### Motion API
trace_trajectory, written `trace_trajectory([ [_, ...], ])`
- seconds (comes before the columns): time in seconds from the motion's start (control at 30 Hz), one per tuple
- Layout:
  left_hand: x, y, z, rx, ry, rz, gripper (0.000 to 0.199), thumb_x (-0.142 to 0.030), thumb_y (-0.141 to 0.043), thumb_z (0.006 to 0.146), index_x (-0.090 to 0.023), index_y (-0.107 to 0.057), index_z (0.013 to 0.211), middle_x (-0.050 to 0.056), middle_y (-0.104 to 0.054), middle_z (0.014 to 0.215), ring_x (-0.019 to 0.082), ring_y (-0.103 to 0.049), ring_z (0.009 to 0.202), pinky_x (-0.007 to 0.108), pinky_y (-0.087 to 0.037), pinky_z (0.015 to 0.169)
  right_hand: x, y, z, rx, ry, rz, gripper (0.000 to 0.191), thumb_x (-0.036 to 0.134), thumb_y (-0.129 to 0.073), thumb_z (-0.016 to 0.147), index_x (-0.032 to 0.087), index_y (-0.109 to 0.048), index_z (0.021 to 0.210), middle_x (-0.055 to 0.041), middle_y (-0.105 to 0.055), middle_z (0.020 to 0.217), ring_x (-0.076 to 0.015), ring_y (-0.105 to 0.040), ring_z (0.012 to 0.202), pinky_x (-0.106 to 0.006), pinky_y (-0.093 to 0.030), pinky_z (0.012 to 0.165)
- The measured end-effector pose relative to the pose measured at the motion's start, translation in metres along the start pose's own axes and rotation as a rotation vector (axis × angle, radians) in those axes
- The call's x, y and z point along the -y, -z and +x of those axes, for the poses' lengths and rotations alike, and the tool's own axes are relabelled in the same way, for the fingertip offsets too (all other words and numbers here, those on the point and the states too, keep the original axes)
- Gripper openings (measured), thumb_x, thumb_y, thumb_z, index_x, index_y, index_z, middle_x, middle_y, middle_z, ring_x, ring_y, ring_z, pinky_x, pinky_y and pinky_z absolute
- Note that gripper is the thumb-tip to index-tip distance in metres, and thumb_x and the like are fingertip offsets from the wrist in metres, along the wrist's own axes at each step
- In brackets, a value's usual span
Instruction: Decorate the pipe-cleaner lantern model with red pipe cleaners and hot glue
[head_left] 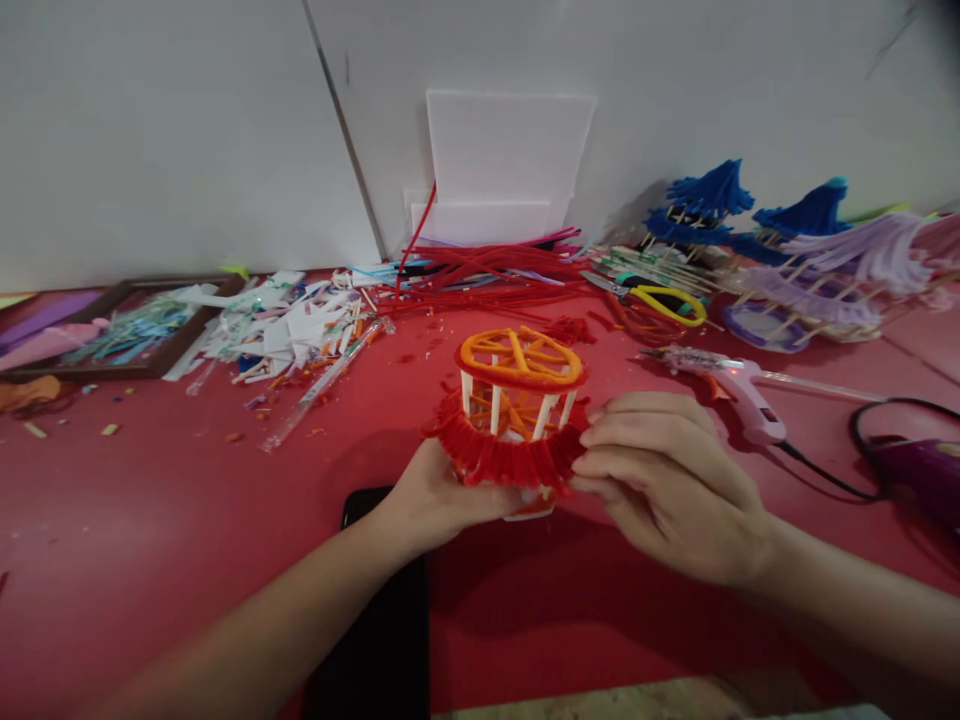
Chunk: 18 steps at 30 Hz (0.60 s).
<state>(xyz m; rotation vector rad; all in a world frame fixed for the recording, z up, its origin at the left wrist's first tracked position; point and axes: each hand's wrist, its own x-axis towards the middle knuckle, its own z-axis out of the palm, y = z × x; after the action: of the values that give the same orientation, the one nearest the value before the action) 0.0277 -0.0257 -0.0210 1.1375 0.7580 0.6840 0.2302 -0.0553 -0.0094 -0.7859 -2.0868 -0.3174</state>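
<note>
In the middle of the head view, a small pavilion model (510, 440) is held up over the red table. It has an orange spoked ring on top, pale stick posts and a skirt of red pipe cleaner pieces. My left hand (442, 505) grips its lower part from the left, thumb across the front and the other fingers hidden behind. At the right edge of the red skirt, my right hand (667, 480) has its fingertips pinched together on the fringe. Whether a separate piece lies between those fingertips is hidden.
A pink glue gun (742, 395) lies on the right, its cord trailing. Behind are yellow-handled scissors (667, 305), red pipe cleaners (487, 275) and finished blue-roofed models (705, 205). White scraps (292, 325) cover the left back. A black phone-like slab (375, 630) lies under my left forearm.
</note>
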Motion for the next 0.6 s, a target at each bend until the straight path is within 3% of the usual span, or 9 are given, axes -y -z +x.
trace_trajectory([
  [0.13,0.0019,0.0013,0.0006,-0.041,-0.035,0.035,0.039,-0.027,-0.080,0.060,-0.014,-0.067,0.095,0.010,-0.074,0.099,0.028,-0.068,0.094,0.043,-0.052,0.088,-0.0026,0.0026,0.0000,-0.016,-0.001,-0.030,0.009,0.015,-0.064,0.082,0.015,-0.061,0.090,-0.0050,-0.062,0.086,-0.0162,-0.059,0.086,-0.034,-0.053,0.079],
  [0.27,0.0002,0.0007,0.0013,-0.040,-0.039,0.044,0.040,-0.027,-0.079,0.062,-0.014,-0.067,0.098,0.012,-0.073,0.104,0.029,-0.067,0.097,0.043,-0.051,0.090,-0.0044,0.0020,-0.0044,0.008,0.000,-0.013,0.010,0.010,-0.062,0.082,0.015,-0.062,0.090,-0.0055,-0.063,0.087,-0.0169,-0.059,0.088,-0.035,-0.053,0.079],
  [0.43,0.0019,0.0020,0.0011,-0.025,-0.056,-0.003,0.039,-0.022,-0.079,0.061,-0.016,-0.068,0.098,0.008,-0.074,0.104,0.028,-0.067,0.099,0.041,-0.051,0.092,-0.0034,-0.0003,-0.0056,0.009,-0.028,0.011,0.009,0.009,-0.061,0.082,0.016,-0.062,0.088,-0.0056,-0.063,0.086,-0.0169,-0.059,0.087,-0.035,-0.053,0.079],
  [0.6,0.0031,0.0019,-0.0005,-0.003,-0.020,-0.084,0.035,-0.018,-0.079,0.061,-0.017,-0.068,0.095,0.006,-0.075,0.097,0.026,-0.070,0.090,0.039,-0.056,0.082,-0.0013,-0.0046,-0.0024,0.007,-0.040,0.007,0.009,0.012,-0.053,0.087,0.016,-0.060,0.083,-0.0066,-0.064,0.083,-0.0176,-0.060,0.083,-0.036,-0.053,0.076],
])
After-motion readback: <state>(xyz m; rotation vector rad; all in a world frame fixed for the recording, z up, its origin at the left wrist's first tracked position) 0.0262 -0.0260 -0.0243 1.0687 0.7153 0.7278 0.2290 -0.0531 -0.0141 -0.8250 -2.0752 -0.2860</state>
